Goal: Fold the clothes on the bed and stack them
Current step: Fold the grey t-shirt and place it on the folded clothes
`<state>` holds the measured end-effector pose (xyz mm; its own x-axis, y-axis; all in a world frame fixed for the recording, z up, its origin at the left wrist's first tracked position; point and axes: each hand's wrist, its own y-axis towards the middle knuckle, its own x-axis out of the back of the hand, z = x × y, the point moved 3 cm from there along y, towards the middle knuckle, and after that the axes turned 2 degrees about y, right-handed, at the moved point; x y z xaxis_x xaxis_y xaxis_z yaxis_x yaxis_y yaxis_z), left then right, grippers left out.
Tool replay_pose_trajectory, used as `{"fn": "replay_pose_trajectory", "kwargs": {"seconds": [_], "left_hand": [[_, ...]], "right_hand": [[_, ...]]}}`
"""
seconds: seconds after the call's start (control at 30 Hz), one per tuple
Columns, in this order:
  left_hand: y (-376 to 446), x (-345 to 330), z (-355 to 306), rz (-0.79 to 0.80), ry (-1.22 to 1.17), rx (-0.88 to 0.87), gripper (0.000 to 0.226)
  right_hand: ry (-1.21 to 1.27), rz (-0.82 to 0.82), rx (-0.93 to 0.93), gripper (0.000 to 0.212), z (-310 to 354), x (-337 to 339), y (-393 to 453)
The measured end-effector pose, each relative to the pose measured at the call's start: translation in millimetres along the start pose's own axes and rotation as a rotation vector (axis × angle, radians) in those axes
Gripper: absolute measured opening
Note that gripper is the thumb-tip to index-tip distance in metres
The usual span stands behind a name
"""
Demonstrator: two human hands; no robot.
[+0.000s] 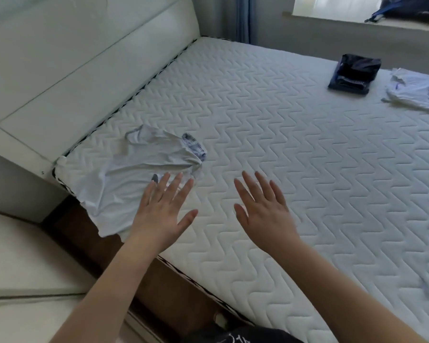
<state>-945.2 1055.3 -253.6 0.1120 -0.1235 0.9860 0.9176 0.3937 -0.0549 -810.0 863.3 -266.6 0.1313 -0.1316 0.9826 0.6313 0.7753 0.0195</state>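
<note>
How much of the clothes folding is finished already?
Done: one dark garment looks folded into a small bundle at the far side of the mattress. In hand: nothing is held; the left hand reaches open over the crumpled white shirt at the near corner, and the right hand is open beside it. Left: that shirt, the white lettered shirt at the right edge, and stacking them all.

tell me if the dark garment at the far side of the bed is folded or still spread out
Folded. The dark garment sits as a compact, squared bundle with layered edges on the mattress, beside a white printed shirt that lies loosely spread.
</note>
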Motion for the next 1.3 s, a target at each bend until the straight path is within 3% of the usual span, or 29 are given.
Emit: {"fn": "replay_pose_trajectory", "kwargs": {"seconds": [0.6,0.87,1.03,1.3], "left_hand": [[-4.7,-33.1,89.0,0.05,0.031,0.225,0.067],[62.8,-92.0,195.6,0.034,-0.088,0.188,0.071],[139.0,-154.2,261.8,0.083,-0.165,0.052,0.068],[268.0,-211.6,295.2,0.126,-0.142,-0.209,0.068]], "right_hand": [[0.119,0.097,0.271,0.071,76.8,-37.5,131.6],[0.075,0.212,0.179,0.071,126.4,-103.2,216.5],[0.051,0.287,0.039,0.07,161.6,-154.9,290.7],[0.135,0.296,-0.212,0.059,160.9,-179.0,365.8]]}}
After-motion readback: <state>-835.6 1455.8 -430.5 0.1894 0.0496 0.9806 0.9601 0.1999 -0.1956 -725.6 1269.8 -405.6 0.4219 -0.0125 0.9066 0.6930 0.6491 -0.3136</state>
